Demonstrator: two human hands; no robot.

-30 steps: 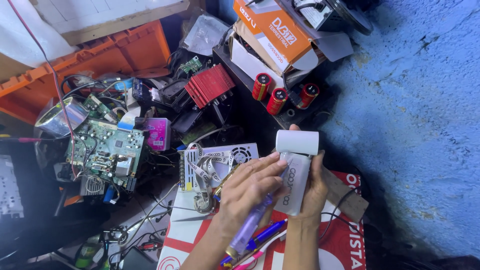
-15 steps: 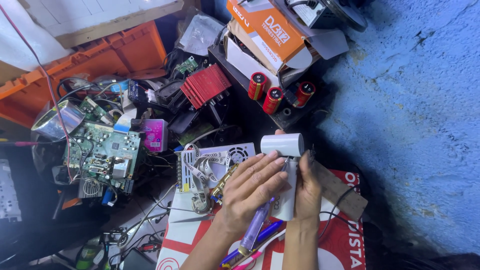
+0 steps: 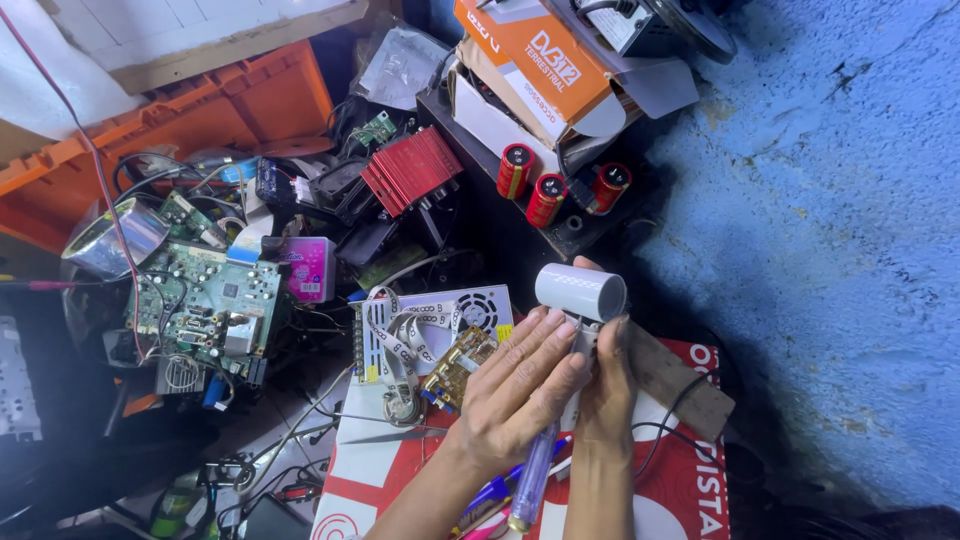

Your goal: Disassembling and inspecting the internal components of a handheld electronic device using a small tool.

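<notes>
Two hands on one white plastic cylinder-headed device [image 3: 580, 300], held above the red-and-white printed sheet [image 3: 690, 500]: right hand [image 3: 608, 400] gripping beneath, left hand [image 3: 520, 385] covering its body; advisable to steady both wrists.

White tube [image 3: 580, 291]: smooth matt plastic. Screwdriver handle [image 3: 533, 478]: clear glossy plastic. Block [image 3: 677, 378]: rough wood.

Most of the white device [image 3: 580, 292] is buried under the left hand [image 3: 520, 385] and right hand [image 3: 605, 385], so only its rounded top end sticks out and you can't really tell how the fingers grip it. The clear-handled screwdriver [image 3: 533, 478] has its tip tucked under the left palm. The orange crate [image 3: 200, 110] runs off the left edge, and the parts on the green circuit board [image 3: 205, 305] are too tiny to make out.
</notes>
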